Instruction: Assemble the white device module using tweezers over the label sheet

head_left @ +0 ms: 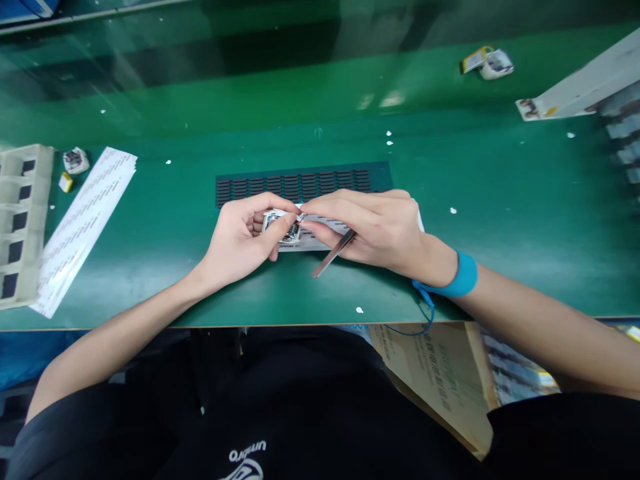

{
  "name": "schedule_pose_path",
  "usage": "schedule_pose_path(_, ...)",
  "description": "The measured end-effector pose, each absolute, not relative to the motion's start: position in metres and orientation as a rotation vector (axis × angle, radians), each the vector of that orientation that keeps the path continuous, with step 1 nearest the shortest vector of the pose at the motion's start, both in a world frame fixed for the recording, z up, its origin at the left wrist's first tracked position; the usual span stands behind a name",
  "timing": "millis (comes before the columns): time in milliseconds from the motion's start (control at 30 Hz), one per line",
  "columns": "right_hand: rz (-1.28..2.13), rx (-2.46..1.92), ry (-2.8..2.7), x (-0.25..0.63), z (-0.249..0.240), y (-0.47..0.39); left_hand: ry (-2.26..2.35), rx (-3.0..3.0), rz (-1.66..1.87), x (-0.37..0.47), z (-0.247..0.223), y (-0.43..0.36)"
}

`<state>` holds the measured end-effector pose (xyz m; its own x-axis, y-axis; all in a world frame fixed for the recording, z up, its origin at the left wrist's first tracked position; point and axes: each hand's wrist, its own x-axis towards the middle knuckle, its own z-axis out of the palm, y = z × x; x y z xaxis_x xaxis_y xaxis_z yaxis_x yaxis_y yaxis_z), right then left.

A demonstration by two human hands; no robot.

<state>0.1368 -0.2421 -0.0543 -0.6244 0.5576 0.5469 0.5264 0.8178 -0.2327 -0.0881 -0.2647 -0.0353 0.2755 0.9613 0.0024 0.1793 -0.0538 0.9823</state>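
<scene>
My left hand [245, 233] is closed around a small white housing [287, 228] with electronic parts showing inside it. At the housing's right edge, the thumb and forefinger of my right hand [370, 223] pinch a tiny pale piece, too small to name. A pair of metal tweezers [334, 253] is tucked in my right hand too, its end sticking out toward the table's front edge. Below both hands lies a white printed sheet [320, 244], partly covered by them. Just behind them is a dark sheet with rows of black strips [300, 185].
On the left are a pale compartment tray [30, 227], white printed strips [85, 230], another housing [76, 161] and a yellow battery [65, 182]. At the back right sits a housing [497, 65] with a battery [475, 60]. A blue wrist strap [463, 274] trails a cord.
</scene>
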Motion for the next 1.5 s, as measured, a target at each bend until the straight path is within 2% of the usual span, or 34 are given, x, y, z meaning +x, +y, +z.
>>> schedule_pose_path(567,-0.032,-0.767,-2.308,0.140,-0.065,-0.240,1.115,1.381,0.882,-0.090,-0.034,-0.264)
schedule_pose_path(1033,0.059,-0.762,-2.274,0.138,-0.067,-0.243,1.126,1.384,0.896,-0.089,-0.037,-0.265)
schedule_pose_path(1500,-0.045,-0.731,-2.288,0.135,-0.067,-0.246,1.145,1.410,0.901,-0.087,-0.038,-0.269)
